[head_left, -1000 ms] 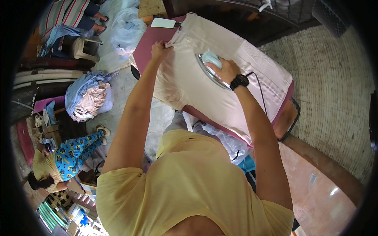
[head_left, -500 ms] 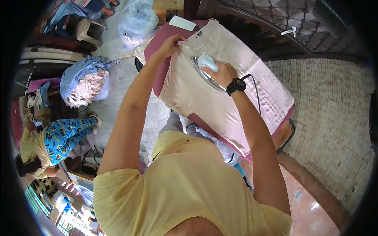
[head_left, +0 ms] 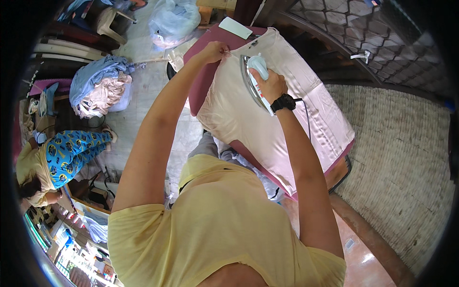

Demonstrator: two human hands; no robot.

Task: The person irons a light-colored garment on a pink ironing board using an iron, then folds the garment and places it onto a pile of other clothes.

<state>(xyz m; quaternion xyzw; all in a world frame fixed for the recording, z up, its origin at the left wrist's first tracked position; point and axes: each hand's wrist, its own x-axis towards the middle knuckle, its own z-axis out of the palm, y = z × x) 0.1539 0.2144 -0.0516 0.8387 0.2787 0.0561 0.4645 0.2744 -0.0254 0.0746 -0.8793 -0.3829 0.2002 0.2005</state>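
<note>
A pale pink satiny garment lies spread over a maroon padded ironing board. My right hand, with a black watch at the wrist, is wrapped round the handle of a white and pale blue clothes iron. The iron rests over the garment's far part, its tip toward the far edge, and one long side of it shows. At the garment's far left edge my left hand is closed, its fingertips pinching the cloth. A small dark label shows near that far edge.
A pale flat rectangular object lies on the board's far end. The iron's cord trails over the garment. To the left are a heap of clothes, a plastic bag and another person bending. A metal lattice gate stands far right.
The iron has slid away from me over the garment, toward the label, and shows more of its side. My left hand stays at the cloth's edge, its fingers drawn closer together.
</note>
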